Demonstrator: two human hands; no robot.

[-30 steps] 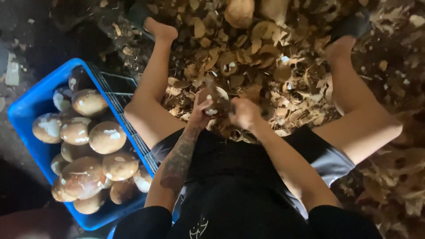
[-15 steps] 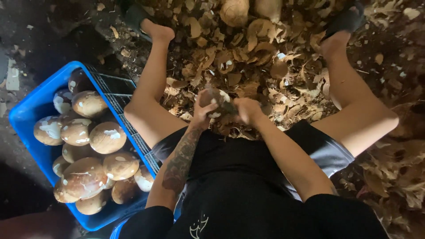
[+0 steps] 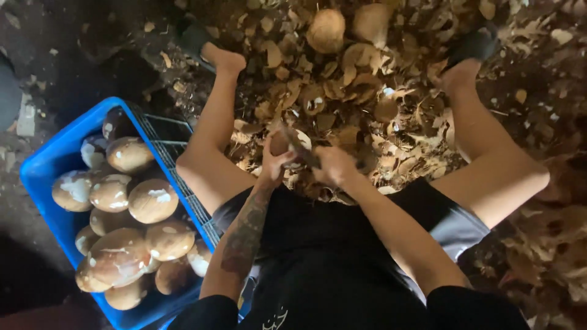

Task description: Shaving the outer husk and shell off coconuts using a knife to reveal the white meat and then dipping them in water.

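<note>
- Left hand (image 3: 273, 164): clenched around a brown coconut (image 3: 286, 145), which sits between the person's spread knees, just above the heap of husk scraps (image 3: 342, 91); the grip holds the round shell steady so it cannot roll while it is worked.
- Right hand (image 3: 333, 166): closed on the handle of a dark blade (image 3: 301, 148) laid across the coconut's near side, touching it; the edge appears angled to pare the shell, though the blade's shape is partly hidden.
- Husk scraps: a loose pile on the ground in front of the seated person, lying where parings would fall clear of the hands; too many to count.
- Blue crate (image 3: 46, 159): one, on the floor at the person's left side, within arm's reach; it holds about a dozen pared coconuts (image 3: 153, 200), pale-patched and heaped touching one another, some hidden beneath others.
- Unpeeled coconuts (image 3: 326, 29): two, resting on the far edge of the scrap pile, well apart from the hands.
- Bare feet: two, planted at either side of the pile.
</note>
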